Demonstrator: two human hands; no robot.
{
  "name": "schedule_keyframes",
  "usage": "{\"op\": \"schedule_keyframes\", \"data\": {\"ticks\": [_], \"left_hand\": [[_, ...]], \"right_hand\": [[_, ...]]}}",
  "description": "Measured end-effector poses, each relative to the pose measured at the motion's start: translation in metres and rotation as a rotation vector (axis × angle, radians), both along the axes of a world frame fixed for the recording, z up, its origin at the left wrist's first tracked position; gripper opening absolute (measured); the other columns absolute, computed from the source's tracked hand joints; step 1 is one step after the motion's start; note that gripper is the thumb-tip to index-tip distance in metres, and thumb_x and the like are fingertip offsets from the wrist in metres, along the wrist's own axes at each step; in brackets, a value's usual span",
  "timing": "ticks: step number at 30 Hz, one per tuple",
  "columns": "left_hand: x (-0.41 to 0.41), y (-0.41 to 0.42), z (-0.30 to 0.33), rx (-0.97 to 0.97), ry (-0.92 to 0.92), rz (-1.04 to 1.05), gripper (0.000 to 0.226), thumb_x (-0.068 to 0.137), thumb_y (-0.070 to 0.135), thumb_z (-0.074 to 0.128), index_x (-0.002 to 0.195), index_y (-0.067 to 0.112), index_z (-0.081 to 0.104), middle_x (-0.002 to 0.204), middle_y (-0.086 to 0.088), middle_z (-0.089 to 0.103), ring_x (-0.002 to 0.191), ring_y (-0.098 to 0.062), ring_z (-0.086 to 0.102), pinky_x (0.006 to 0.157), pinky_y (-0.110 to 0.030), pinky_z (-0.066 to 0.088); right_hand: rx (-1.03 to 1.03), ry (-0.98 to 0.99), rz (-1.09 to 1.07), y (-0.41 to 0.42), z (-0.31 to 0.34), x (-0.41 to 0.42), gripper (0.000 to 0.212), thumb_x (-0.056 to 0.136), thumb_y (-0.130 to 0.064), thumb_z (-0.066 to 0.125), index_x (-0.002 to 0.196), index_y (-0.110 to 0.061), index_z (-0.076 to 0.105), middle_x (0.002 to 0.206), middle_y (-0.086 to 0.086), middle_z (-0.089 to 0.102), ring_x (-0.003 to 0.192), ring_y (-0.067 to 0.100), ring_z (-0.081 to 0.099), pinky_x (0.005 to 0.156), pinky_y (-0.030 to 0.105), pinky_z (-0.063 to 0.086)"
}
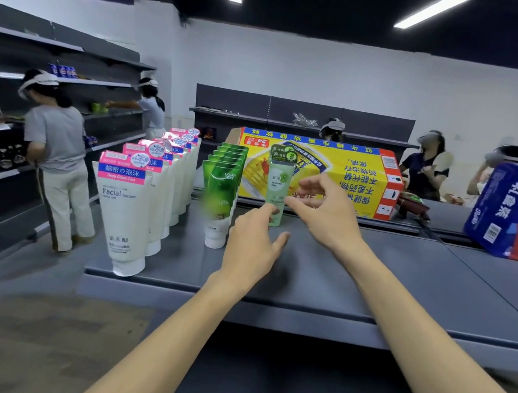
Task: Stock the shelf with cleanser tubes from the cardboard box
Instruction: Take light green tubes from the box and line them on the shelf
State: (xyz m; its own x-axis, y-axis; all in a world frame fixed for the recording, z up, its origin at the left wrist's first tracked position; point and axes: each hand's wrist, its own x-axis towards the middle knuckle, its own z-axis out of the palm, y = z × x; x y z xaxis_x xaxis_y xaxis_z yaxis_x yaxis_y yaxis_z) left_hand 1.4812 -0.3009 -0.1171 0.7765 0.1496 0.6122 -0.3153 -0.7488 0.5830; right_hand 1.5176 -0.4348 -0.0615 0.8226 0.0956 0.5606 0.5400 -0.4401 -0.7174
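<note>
Cleanser tube (279, 185) stands upright, so we'd ease our loose, empty left hand (253, 244) and right hand (324, 211) away gently.

- left hand (249, 247): bare; no glove, ring or watch is seen.
- right hand (327, 211): bare; nothing is worn at the wrist.
- both forearms: uncovered to the frame's lower edge; no sleeve is shown.
</note>
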Motion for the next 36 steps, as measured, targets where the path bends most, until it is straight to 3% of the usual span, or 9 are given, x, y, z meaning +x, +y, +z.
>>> {"op": "schedule_keyframes", "data": {"ticks": [3,7,13,18,24,30,34,36], "left_hand": [[-0.015,0.000,0.003,-0.025,0.004,-0.023,0.038,0.085,0.031,0.074,0.118,0.018,0.062,0.106,0.000,0.069,0.098,-0.017,0.063,0.085,-0.040,0.053],[-0.064,0.002,0.003,-0.121,0.043,-0.112,0.034,0.082,0.031,0.077,0.112,0.019,0.066,0.099,0.005,0.070,0.090,-0.009,0.066,0.083,-0.030,0.055],[-0.143,0.004,-0.036,-0.097,0.157,-0.206,0.022,0.082,0.032,0.076,0.101,0.026,0.067,0.091,0.014,0.070,0.084,0.000,0.066,0.074,-0.009,0.051],[-0.172,0.000,-0.116,-0.066,0.361,-0.206,0.023,0.083,0.038,0.074,0.101,0.028,0.064,0.091,0.016,0.067,0.084,0.002,0.064,0.077,-0.018,0.052],[-0.199,-0.006,-0.212,-0.068,0.647,-0.214,0.023,0.082,0.034,0.075,0.101,0.024,0.066,0.085,0.013,0.069,0.081,-0.001,0.065,0.079,-0.021,0.052],[-0.217,-0.010,-0.303,-0.098,0.938,-0.186,0.018,0.079,0.022,0.071,0.097,0.021,0.066,0.073,0.007,0.067,0.074,-0.012,0.068,0.079,-0.031,0.055],[-0.234,-0.002,-0.353,-0.118,1.143,-0.160,0.023,0.084,0.025,0.072,0.105,0.018,0.067,0.087,0.003,0.070,0.084,-0.019,0.069,0.082,-0.034,0.055],[-0.243,0.005,-0.374,-0.110,1.225,-0.138,0.026,0.084,0.023,0.071,0.108,0.016,0.068,0.092,0.001,0.072,0.089,-0.021,0.069,0.084,-0.033,0.054]], "right_hand": [[0.007,0.010,0.005,0.001,0.003,-0.015,0.030,0.081,-0.025,0.080,0.106,-0.019,0.063,0.099,-0.006,0.068,0.086,0.008,0.071,0.065,0.009,0.051],[0.026,0.007,0.032,-0.006,-0.006,-0.056,0.030,0.081,-0.024,0.080,0.106,-0.020,0.064,0.099,-0.010,0.070,0.084,0.002,0.070,0.080,0.025,0.059],[0.020,0.078,0.104,-0.015,-0.049,-0.147,0.029,0.082,-0.018,0.079,0.106,-0.022,0.064,0.098,-0.008,0.070,0.084,0.003,0.071,0.068,0.015,0.055],[0.008,0.231,0.077,-0.026,-0.119,-0.187,0.028,0.082,-0.024,0.077,0.106,-0.032,0.063,0.098,-0.016,0.069,0.093,0.004,0.070,0.076,0.024,0.058],[-0.010,0.510,0.012,-0.037,-0.224,-0.212,0.026,0.084,-0.023,0.076,0.104,-0.030,0.062,0.097,-0.015,0.068,0.088,0.001,0.069,0.074,0.021,0.058],[-0.147,0.789,-0.049,-0.052,-0.332,-0.228,0.026,0.084,-0.024,0.077,0.106,-0.022,0.062,0.093,-0.008,0.069,0.075,-0.003,0.068,0.071,0.011,0.050],[-0.254,0.936,-0.054,-0.056,-0.381,-0.241,0.024,0.085,-0.024,0.076,0.105,-0.019,0.062,0.090,-0.006,0.069,0.070,-0.006,0.063,0.064,0.000,0.041],[-0.305,1.000,-0.058,-0.057,-0.405,-0.247,0.025,0.085,-0.023,0.076,0.105,-0.017,0.063,0.092,-0.004,0.069,0.071,0.001,0.064,0.062,0.000,0.041]]}}
